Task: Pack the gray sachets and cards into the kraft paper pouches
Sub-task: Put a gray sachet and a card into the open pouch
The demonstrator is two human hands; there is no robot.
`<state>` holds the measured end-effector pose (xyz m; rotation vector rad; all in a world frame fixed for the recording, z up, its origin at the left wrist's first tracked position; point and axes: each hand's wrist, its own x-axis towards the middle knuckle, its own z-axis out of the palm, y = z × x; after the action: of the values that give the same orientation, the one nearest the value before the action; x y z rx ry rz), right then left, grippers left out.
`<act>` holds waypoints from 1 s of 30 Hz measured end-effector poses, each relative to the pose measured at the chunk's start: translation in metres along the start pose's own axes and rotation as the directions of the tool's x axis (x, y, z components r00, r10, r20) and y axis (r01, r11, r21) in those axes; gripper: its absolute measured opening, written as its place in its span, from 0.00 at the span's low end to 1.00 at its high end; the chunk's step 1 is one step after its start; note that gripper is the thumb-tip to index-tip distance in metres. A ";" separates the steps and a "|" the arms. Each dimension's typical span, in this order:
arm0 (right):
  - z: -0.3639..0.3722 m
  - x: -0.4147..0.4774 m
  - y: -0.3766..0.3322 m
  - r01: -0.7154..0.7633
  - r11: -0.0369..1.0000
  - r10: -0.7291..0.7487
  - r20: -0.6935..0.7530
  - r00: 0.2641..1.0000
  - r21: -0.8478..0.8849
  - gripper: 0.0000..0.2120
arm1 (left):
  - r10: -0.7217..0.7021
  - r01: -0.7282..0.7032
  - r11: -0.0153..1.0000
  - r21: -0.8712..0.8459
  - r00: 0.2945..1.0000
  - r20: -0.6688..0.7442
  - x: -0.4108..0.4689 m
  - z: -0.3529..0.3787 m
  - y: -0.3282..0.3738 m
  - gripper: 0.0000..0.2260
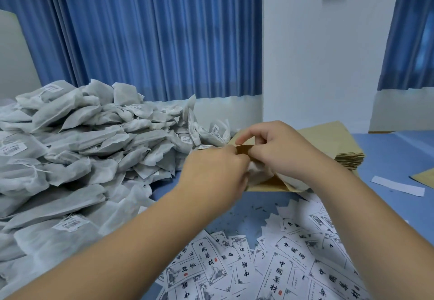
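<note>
Left hand [212, 173] and right hand [283, 150] pinch the mouth of one kraft pouch [266, 185] mid-table, a sachet [256, 167] seemingly part-in; big sachet pile [82, 147], loose cards [258, 266] and pouch stack [340, 144] unpacked.

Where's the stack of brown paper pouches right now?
In the head view, the stack of kraft pouches lies right of centre on the blue table, just behind the right hand, below the white wall.
</note>
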<state>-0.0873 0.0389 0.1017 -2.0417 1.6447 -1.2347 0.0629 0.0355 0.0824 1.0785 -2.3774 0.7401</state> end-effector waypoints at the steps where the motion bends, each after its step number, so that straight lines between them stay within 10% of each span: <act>1: 0.001 0.000 -0.001 0.012 1.000 -0.012 -0.001 1.000 0.007 0.17 | 0.029 -0.029 0.997 0.065 1.000 0.006 -0.001 0.003 0.004 0.10; 6: 0.004 -0.001 -0.004 0.048 0.999 -0.048 -0.011 0.999 0.014 0.17 | -0.088 0.102 0.985 -0.137 0.991 0.105 0.004 0.015 0.018 0.13; 9: 0.002 -0.001 0.000 0.026 0.999 -0.027 -0.023 0.999 -0.018 0.17 | -0.055 0.235 0.818 -0.525 0.941 0.335 0.004 0.016 0.018 0.14; 12: 0.000 -0.001 0.004 -0.005 0.999 0.004 -0.032 0.999 -0.044 0.17 | -0.029 0.193 0.698 -0.690 0.970 0.242 0.001 0.015 0.016 0.07; 16: 0.000 -0.001 -0.001 0.016 0.999 -0.014 -0.035 0.999 0.040 0.17 | -0.078 0.104 0.767 -0.633 0.995 0.070 0.002 0.014 0.009 0.05; 22: 0.001 -0.004 -0.013 0.100 0.994 -0.099 -0.035 0.995 0.050 0.18 | -0.119 0.225 0.848 -0.479 0.963 0.242 0.018 0.010 0.027 0.10; 30: -0.003 -0.001 0.002 -0.011 0.982 0.008 -0.021 1.000 -0.189 0.18 | 0.086 -0.063 0.841 -0.537 0.996 0.018 -0.027 0.004 -0.006 0.11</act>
<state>-0.0907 0.0406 0.1018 -2.1328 1.8430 -1.1382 0.0829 0.0444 0.0657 0.7640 -2.4478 0.0454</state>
